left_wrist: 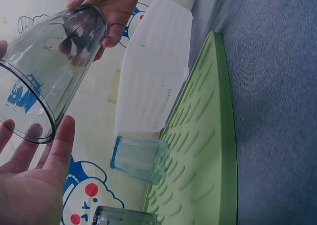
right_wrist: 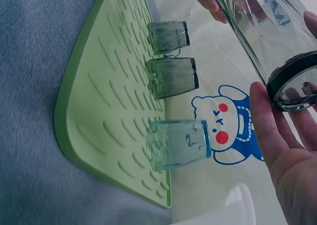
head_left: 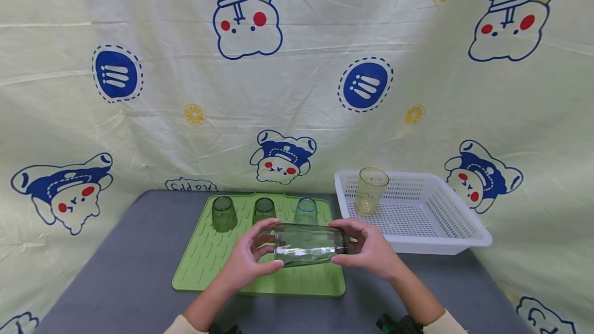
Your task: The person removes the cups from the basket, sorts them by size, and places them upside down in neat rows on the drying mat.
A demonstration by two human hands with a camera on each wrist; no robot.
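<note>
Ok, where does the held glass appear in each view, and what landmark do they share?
Head: the held glass lies on its side, below centre, in front of the mat.
Left wrist: upper left, slanted, cut off by the left edge.
Right wrist: upper right, cut off by the frame.
Shared landmark: the green mat, right of the glass in left wrist, left in right wrist.

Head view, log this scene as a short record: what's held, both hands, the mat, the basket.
held: transparent greenish glass tumbler, turned sideways
left hand: holds its rim end
right hand: holds its base end
mat: rectangular ridged light-green mat
mat's far side, left to right: dark-green glass tumbler, second dark-green tumbler, light-blue glass tumbler
basket: white perforated rectangular basket, right of the mat
in basket: transparent yellow glass tumbler, left end
</note>
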